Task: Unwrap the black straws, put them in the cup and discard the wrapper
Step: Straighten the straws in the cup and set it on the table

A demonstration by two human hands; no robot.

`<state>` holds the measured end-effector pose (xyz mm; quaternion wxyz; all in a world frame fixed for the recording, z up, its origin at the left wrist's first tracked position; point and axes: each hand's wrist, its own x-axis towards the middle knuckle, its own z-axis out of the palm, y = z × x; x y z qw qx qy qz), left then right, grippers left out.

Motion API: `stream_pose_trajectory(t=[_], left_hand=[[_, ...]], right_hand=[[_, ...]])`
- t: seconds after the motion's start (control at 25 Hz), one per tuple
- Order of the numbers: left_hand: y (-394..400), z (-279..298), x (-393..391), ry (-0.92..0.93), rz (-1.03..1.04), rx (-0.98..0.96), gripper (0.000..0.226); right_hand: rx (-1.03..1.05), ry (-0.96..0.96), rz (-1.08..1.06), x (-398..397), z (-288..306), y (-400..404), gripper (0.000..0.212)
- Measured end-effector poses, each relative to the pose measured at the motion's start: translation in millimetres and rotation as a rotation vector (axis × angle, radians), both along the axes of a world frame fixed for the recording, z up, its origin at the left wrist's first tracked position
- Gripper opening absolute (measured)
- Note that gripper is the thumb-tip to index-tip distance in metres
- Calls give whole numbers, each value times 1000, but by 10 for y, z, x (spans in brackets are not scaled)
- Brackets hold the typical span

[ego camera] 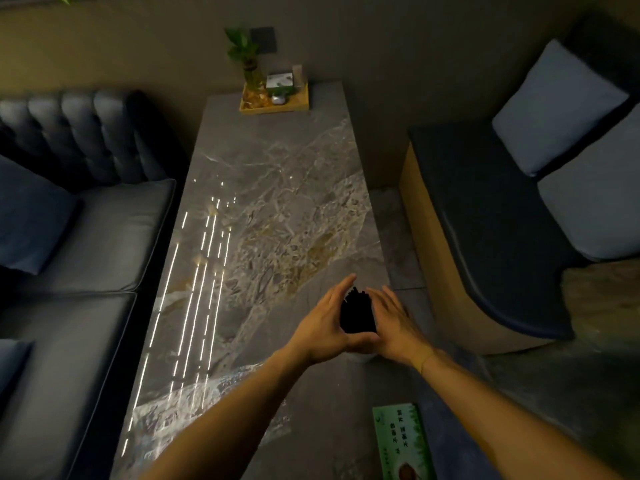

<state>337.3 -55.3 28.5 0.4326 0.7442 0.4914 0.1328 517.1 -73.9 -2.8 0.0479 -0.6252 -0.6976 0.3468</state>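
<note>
At far left a dark padded leather sofa [86,216] is cut off by the frame edge, a blue cushion [31,213] lying on its seat. The long counter [270,188] beside it is grey marble-patterned stone, glossy enough to carry streaks of reflected light. A wooden tray [273,105] at its far end holds a leafy plant in a glass vase [250,69] and a small box too dim to read. Near the close right corner, the left hand [323,323] and right hand [394,323] cup a dark bundle of black straws [358,311] standing upright between the palms, the fingers of both stretched nearly straight and pressed flat to the bundle's sides. The cup [362,356] is almost wholly hidden under the hands; only a pale sliver shows at the wrists. No wrapper can be made out. A green printed card [401,441] is cut off at the bottom edge. At right, an upholstered bench [485,209] carries pale cushions [554,109].
</note>
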Motion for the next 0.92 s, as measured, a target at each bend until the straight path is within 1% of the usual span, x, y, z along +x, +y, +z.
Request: stream_pose_trajectory(t=[0.04,0.08,0.2,0.28,0.36,0.48,0.56,0.6,0.68,0.72,0.76,0.84,0.92], left_hand=[[-20,-6,40,-52,36,-22,113],[-38,-11,83,-101,74,-42,112],[-88,-21,201,-194,177,-68,104],[-106,-10,253,-198,220,-52,95],[-119,0,289,-174,230,-21,78],[-166,-5,318,-93,188,85,57],[-168,-11,307,-44,142,151,51],[-164,-15,299,-34,126,183,48],[-167,-23,283,-23,102,248,45],[-173,-32,269,-17,100,280,45],[-181,-49,251,-9,103,309,44],[-198,-90,199,34,99,360,46],[-199,-96,166,100,55,398,50]], right_hand=[[18,17,-8,-42,-9,9,112],[53,36,-26,-88,-17,16,105],[205,21,-82,-242,-12,9,72],[314,-27,-107,-322,-9,-7,59],[415,-79,-123,-355,-18,-20,50],[454,-124,-132,-304,-85,-50,51],[447,-86,-153,-270,-98,-68,59],[479,-60,-165,-263,-91,-74,61],[576,-39,-182,-265,-70,-92,60],[588,-39,-175,-273,-54,-96,59],[553,-56,-156,-284,-36,-102,60],[414,-114,-113,-300,-16,-115,65],[326,-158,-91,-302,-13,-112,70]])
